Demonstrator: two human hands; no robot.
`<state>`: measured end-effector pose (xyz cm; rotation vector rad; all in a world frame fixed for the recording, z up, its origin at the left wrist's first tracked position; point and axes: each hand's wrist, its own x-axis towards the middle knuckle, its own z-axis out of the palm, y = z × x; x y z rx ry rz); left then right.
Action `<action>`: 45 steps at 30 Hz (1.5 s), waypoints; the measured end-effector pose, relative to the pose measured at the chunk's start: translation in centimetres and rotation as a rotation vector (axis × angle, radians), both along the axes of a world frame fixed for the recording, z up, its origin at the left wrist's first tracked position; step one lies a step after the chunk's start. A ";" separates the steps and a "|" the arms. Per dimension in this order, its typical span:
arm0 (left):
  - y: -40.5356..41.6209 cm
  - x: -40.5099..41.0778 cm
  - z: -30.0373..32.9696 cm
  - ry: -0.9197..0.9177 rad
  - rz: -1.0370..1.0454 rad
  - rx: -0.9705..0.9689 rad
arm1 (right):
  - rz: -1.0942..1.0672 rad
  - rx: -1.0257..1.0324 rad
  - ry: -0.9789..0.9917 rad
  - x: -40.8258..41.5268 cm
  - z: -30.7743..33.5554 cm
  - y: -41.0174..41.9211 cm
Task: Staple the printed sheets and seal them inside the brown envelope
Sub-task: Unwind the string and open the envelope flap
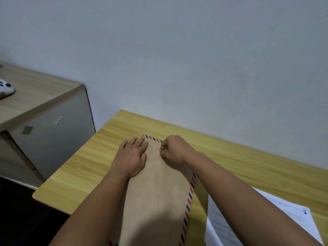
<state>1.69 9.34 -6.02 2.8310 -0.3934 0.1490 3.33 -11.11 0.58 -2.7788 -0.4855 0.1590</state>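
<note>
A long brown envelope with a red-and-blue striped border lies lengthwise on the yellow wooden table. My left hand rests flat on the envelope's far left part, fingers spread, pressing it down. My right hand is at the far right corner, fingers pinched on a thin string or strip at the envelope's flap. Printed white sheets lie on the table to the right, partly hidden under my right forearm. No stapler is in view.
A lower wooden cabinet stands to the left with a white device with dark buttons on top. A plain wall runs behind the table. The table's left edge drops to a dark floor.
</note>
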 end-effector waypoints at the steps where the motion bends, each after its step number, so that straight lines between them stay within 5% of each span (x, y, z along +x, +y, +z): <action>1: 0.0 0.0 -0.1 -0.002 -0.001 0.002 | 0.031 0.023 0.040 -0.4 0.1 0.0; 8: 0.1 0.1 -0.4 -0.021 -0.005 -0.011 | -0.111 0.009 0.221 -0.7 1.1 -4.4; 13: 0.1 0.0 -0.3 -0.028 -0.007 -0.020 | -0.298 -0.116 0.049 2.1 1.7 -6.4; 20: 0.1 0.0 -0.2 -0.018 -0.006 -0.003 | -0.443 0.255 -0.118 5.7 1.7 -2.2; 25: 0.1 0.1 -0.3 -0.021 -0.010 0.025 | -0.270 0.729 0.203 2.9 3.1 2.6; 28: 0.2 0.1 -0.3 -0.030 -0.013 0.019 | -0.168 0.781 0.505 0.5 2.6 2.9; 31: 0.2 0.1 -0.2 -0.012 -0.015 0.008 | -0.139 0.650 0.794 -1.1 1.5 0.7; 33: 0.1 0.1 -0.2 -0.008 -0.010 0.008 | -0.107 0.483 0.810 -1.8 1.8 -1.5; 36: 0.1 0.1 -0.2 -0.017 -0.013 -0.012 | -0.134 0.159 0.659 -1.4 2.7 -4.7; 40: 0.2 0.0 -0.2 -0.021 -0.017 -0.081 | -0.092 -0.370 0.202 1.6 3.2 -6.7; 45: 0.3 0.0 -0.2 -0.052 -0.037 -0.184 | -0.108 -0.503 -0.051 4.5 3.9 -6.3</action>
